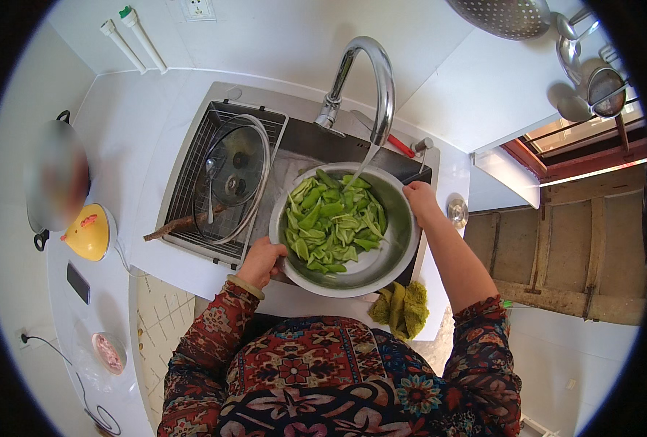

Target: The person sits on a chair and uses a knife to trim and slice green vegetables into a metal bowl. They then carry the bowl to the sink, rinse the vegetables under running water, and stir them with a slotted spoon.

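Observation:
A wide stainless steel basin [405,240] is held over the sink, full of flat green bean pieces [329,218]. My left hand [261,262] grips its near left rim, with a bangle at the wrist. On the far right rim, my right hand [424,203] has hold of the metal edge. Water runs from the curved chrome faucet [388,82] into the basin and onto the beans. The basin hides much of the sink bowl [312,141] beneath it.
A wire drying rack [222,112] at the sink's left holds glass pot lids [239,164]. A red-handled knife [400,146] lies behind the sink. A green cloth [402,311] hangs at the front edge. A yellow chick-shaped appliance [89,232], phone [78,282] and bowl of meat [108,352] stand left.

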